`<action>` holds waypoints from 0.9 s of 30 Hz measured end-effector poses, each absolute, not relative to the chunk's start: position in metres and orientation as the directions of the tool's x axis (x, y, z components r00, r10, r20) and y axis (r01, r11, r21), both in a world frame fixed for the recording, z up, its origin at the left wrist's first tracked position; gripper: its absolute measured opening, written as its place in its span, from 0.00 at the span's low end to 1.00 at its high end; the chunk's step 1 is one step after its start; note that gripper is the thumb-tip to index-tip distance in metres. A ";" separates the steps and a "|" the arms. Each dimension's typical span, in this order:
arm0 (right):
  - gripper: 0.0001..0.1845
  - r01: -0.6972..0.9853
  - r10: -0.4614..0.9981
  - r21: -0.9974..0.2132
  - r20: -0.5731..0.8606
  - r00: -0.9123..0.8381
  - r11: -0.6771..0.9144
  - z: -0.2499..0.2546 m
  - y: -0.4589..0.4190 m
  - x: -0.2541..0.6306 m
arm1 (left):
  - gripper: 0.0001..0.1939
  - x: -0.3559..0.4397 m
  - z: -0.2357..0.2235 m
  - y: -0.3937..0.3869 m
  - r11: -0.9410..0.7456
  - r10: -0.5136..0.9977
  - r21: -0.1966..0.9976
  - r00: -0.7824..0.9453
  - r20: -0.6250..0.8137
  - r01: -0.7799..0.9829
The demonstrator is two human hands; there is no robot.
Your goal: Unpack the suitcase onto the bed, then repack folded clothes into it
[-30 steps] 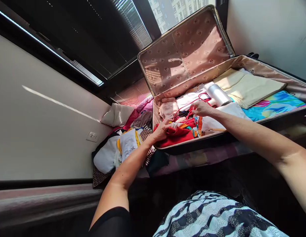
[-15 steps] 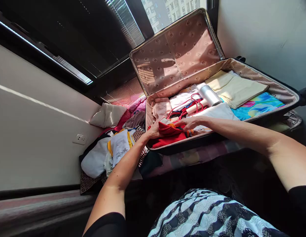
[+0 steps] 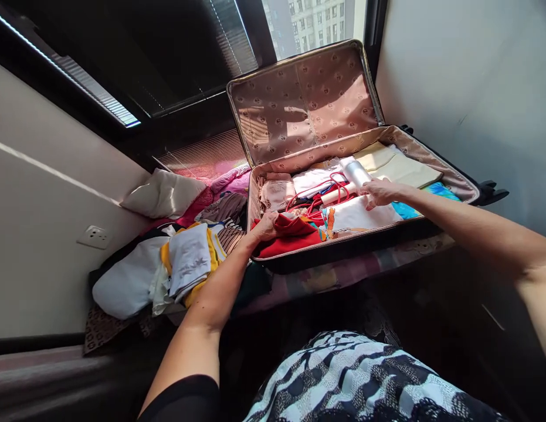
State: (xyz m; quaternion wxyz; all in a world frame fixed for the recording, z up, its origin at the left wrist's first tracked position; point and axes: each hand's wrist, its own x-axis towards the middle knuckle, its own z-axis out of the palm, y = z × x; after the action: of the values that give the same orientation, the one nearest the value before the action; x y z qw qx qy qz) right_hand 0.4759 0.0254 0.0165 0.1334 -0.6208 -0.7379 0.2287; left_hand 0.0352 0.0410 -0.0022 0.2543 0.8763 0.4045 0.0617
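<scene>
My left hand [image 3: 267, 226] is closed on a bunched red garment [image 3: 287, 238] in the near left corner of the open suitcase [image 3: 356, 232]. Farther right, my right hand [image 3: 382, 192] is curled at the near end of a hair dryer [image 3: 355, 173] with a silver barrel and pale handle. Its thumb and fingers sit apart around that end, which they partly hide. The dryer's red cord [image 3: 314, 202] loops loosely over the clothes. Below the dryer lies a white printed garment [image 3: 358, 214], close under my right hand.
Cream folded cloth [image 3: 400, 164] and a bright blue garment [image 3: 442, 190] fill the suitcase's right side. Its patterned lid [image 3: 299, 111] leans back by the window. On the left are folded clothes [image 3: 189, 258], a pale pillow [image 3: 162, 193] and a wall socket [image 3: 94, 237].
My right hand has left the red garment and moved right to the hair dryer. My left hand still holds the red garment. The view has shifted slightly right.
</scene>
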 end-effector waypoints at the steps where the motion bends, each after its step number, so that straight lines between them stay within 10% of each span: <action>1: 0.21 0.899 0.965 -0.411 -0.140 -0.224 0.149 0.013 0.021 0.477 | 0.16 0.037 -0.001 0.039 -0.559 0.742 0.478 0.666 -0.078 0.678; 5: 0.24 0.935 0.895 -0.152 -0.278 -0.350 0.319 0.001 0.010 0.474 | 0.10 0.041 0.004 0.026 -0.624 0.737 0.351 0.675 -0.031 0.698; 10: 0.30 0.929 0.890 -0.166 -0.275 -0.365 0.329 0.003 0.011 0.462 | 0.08 0.037 0.016 0.007 -0.652 0.749 0.250 0.659 0.070 0.715; 19: 0.10 0.948 0.855 -0.194 -0.414 -0.312 0.252 0.059 0.011 0.445 | 0.11 0.042 0.062 -0.019 -0.795 0.606 0.137 0.771 0.196 0.591; 27: 0.13 0.970 0.972 -0.074 0.056 -0.228 0.232 0.183 0.019 0.442 | 0.16 0.057 0.077 -0.031 -0.822 0.569 0.090 0.809 0.149 0.562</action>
State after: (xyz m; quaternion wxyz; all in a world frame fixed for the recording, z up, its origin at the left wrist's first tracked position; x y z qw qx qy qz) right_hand 0.4417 0.0191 0.1829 0.0452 -0.6195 -0.7836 0.0117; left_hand 0.0568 -0.0315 0.0774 0.0208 0.9508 0.2973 0.0848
